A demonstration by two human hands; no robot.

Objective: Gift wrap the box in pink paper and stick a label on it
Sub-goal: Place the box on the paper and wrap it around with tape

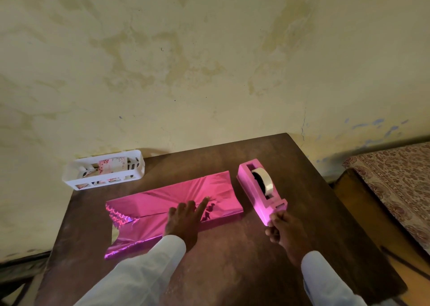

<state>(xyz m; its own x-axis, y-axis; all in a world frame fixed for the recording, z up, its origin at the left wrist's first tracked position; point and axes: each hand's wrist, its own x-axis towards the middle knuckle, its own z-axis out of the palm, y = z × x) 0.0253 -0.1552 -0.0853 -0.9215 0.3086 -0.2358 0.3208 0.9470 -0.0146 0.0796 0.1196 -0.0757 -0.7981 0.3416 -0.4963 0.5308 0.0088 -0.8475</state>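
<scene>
A long box wrapped in shiny pink paper (162,196) lies across the middle of the brown table (232,259). The paper's left end is loose and splayed open. My left hand (186,219) presses flat on the top of the wrapped box, fingers straight over the paper seam. My right hand (282,229) is at the near end of the pink tape dispenser (256,189), fingers curled and pinching at its cutter end; any tape strip between them is too small to make out. A clear tape roll (264,182) sits in the dispenser.
A white slotted basket (76,177) with floral cards inside stands at the table's far left corner against the wall. A patterned bed or mattress (395,184) lies off to the right. The table's right edge runs diagonally close to the dispenser.
</scene>
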